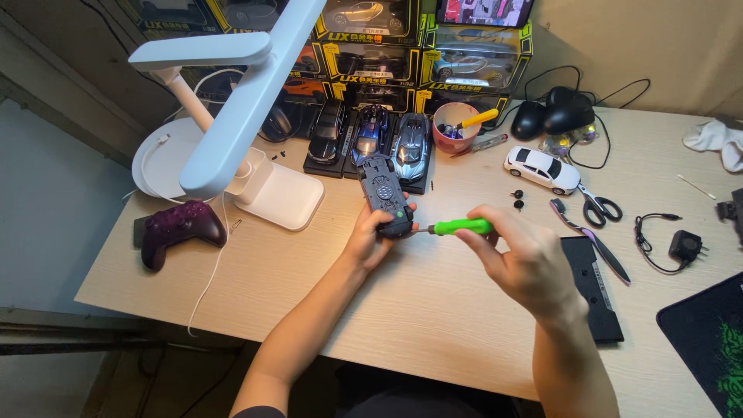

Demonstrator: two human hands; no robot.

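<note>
Standing over a pale wood-grain desk (433,310). Both forearms come up from the bottom edge; elbows cut off by the frame.

Right hand (525,259): fingers closed round a green-handled screwdriver (462,227), held level, pointing left. The thin shaft is barely visible and its tip is hidden where it meets the car.

Left hand (371,240): wrapped round the near end of a dark toy car chassis turned underside up (385,193), lifted off the desk at centre. Thumb and fingertips cover the near end, so the spot the tool touches cannot be made out.

Just right of the right hand: a flat black rectangular panel (592,290), partly hidden by the wrist. A long dark strip with purple tint (592,241) lies beside it, then black-handled scissors (600,207), a small white model car (542,170) and two tiny black round pieces (518,199), too small to identify.

Left side: dark purple game controller (179,229); white desk lamp with folding arm (232,108), its arm hiding what stands behind.

Further back: three dark model cars on black bases (371,139), a pink cup with tools in it (455,128), two black computer mice (553,114).

Farthest: stacked yellow-trimmed display boxes holding model cars (402,46), top row cut off.

Right edge: black mat with green print (708,340), cut off; small black plug with cord (685,246).
</note>
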